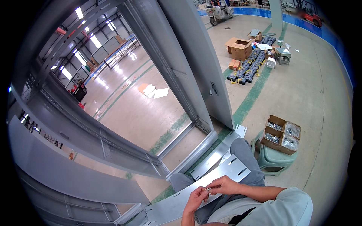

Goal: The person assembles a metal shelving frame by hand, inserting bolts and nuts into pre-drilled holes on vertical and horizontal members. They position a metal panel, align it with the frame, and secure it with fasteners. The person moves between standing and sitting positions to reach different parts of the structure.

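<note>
A long slotted metal plate [233,165] lies across my lap. Above it my left hand [197,198] and my right hand [223,185] meet, the fingertips of both pinched together. Between them is a small shiny metal piece [207,189], too small to name for certain. Both hands seem to grip it. Under and beyond the plate, more flat metal plates [211,162] lie on the floor by the foot of a grey cabinet frame [184,160].
The grey cabinet door [203,56] stands open ahead. To my right, a green plastic stool [277,160] carries a divided cardboard box [281,145] of small metal hardware. Farther off are an open carton [239,47], bundled dark parts [250,66] and a parked scooter [220,12].
</note>
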Demonstrator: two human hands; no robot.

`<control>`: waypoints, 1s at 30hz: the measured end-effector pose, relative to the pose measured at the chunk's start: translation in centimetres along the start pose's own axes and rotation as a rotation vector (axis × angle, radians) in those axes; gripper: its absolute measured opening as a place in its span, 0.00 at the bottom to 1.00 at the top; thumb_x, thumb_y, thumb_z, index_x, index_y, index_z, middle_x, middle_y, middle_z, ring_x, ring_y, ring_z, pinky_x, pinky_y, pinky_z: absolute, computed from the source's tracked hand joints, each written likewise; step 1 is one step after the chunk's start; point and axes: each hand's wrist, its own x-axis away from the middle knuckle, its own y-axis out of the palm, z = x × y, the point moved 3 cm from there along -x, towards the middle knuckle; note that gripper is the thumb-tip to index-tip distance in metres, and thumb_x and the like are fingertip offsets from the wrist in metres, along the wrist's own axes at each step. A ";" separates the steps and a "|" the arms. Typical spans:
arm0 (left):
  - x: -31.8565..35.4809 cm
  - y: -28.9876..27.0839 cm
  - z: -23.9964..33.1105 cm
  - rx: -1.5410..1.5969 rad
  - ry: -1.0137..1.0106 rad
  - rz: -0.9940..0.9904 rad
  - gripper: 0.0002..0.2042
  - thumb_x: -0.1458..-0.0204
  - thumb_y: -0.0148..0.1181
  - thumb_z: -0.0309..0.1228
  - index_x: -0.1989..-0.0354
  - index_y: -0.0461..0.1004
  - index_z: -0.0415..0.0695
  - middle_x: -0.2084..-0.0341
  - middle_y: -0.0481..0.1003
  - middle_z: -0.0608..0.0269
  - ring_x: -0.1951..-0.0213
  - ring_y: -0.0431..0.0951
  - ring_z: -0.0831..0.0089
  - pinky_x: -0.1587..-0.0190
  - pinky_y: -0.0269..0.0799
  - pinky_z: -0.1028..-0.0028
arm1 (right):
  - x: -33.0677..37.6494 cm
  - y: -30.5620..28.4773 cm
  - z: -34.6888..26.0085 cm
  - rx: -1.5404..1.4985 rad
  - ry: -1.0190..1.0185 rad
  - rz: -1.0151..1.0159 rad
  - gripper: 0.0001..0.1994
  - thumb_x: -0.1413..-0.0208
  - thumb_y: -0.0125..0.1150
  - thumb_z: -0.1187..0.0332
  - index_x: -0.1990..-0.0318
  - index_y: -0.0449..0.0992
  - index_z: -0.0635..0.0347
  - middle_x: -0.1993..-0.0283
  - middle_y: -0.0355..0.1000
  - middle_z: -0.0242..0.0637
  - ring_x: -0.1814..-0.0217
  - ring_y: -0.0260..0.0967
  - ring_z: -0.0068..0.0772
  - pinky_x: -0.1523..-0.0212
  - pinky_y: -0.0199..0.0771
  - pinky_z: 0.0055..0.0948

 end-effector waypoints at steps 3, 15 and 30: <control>0.1 0.2 0.3 0.024 0.023 0.009 0.15 0.33 0.51 0.41 0.66 0.73 0.41 0.75 0.74 0.66 0.74 0.72 0.78 0.69 0.67 0.76 | 0.0 -0.1 0.1 -0.038 -0.021 -0.013 0.15 0.42 0.67 0.68 0.47 0.81 0.59 0.59 0.82 0.38 0.58 0.80 0.28 0.55 0.78 0.27; 0.5 0.4 0.5 0.107 -0.074 -0.013 0.16 0.33 0.53 0.39 0.72 0.71 0.42 0.76 0.73 0.67 0.73 0.71 0.78 0.68 0.67 0.77 | 0.1 0.1 -0.4 0.096 -0.115 0.016 0.16 0.44 0.69 0.68 0.48 0.81 0.59 0.60 0.82 0.40 0.59 0.79 0.27 0.57 0.77 0.28; 0.9 -0.3 -0.1 0.165 -0.068 -0.006 0.22 0.32 0.47 0.46 0.70 0.74 0.40 0.73 0.75 0.61 0.71 0.74 0.73 0.64 0.69 0.74 | 0.1 0.3 0.9 -0.291 0.038 -0.032 0.15 0.39 0.64 0.73 0.46 0.79 0.65 0.59 0.80 0.40 0.60 0.80 0.29 0.57 0.81 0.26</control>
